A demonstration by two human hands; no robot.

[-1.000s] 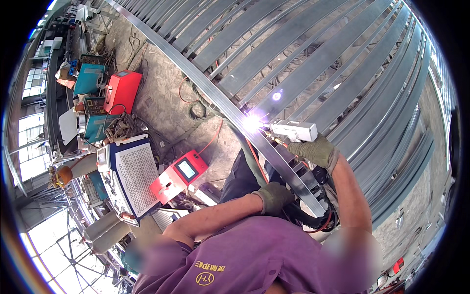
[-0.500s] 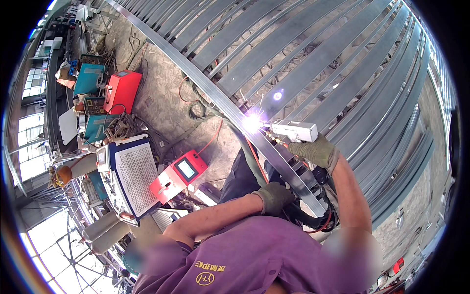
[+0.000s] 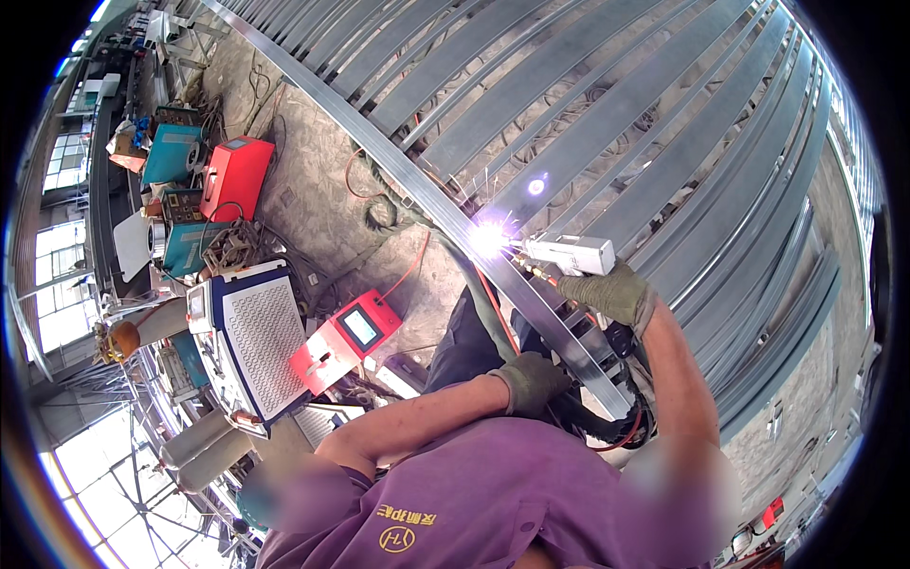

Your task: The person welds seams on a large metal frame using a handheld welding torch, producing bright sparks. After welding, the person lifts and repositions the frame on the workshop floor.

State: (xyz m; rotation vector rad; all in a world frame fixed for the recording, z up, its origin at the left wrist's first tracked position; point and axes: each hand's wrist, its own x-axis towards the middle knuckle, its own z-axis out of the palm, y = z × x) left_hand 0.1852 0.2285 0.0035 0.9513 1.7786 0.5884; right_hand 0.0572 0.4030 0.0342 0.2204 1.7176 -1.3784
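Welding gun point(image 3: 572, 254), white and boxy, is sitting in your right hand point(image 3: 614, 292), whose gloved grip is closing around its rear body while the nozzle is pointing toward nine o'clock at a bright arc point(image 3: 488, 237) on the long grey steel rail point(image 3: 417, 185). It is looking rigid and fairly light, though the trailing hose and cables point(image 3: 607, 427) are probably tugging at it, so you are best holding it by the body, well back from the hot tip. Your left hand point(image 3: 531, 381), also gloved, is lying at about seven o'clock from the gun, curling shut against the rail's lower stretch to brace you. Sparks are scattering just above the arc. Well apart at nine o'clock, a red control box point(image 3: 346, 339) and a white perforated machine point(image 3: 248, 341) are standing on the concrete floor point(image 3: 313, 180).
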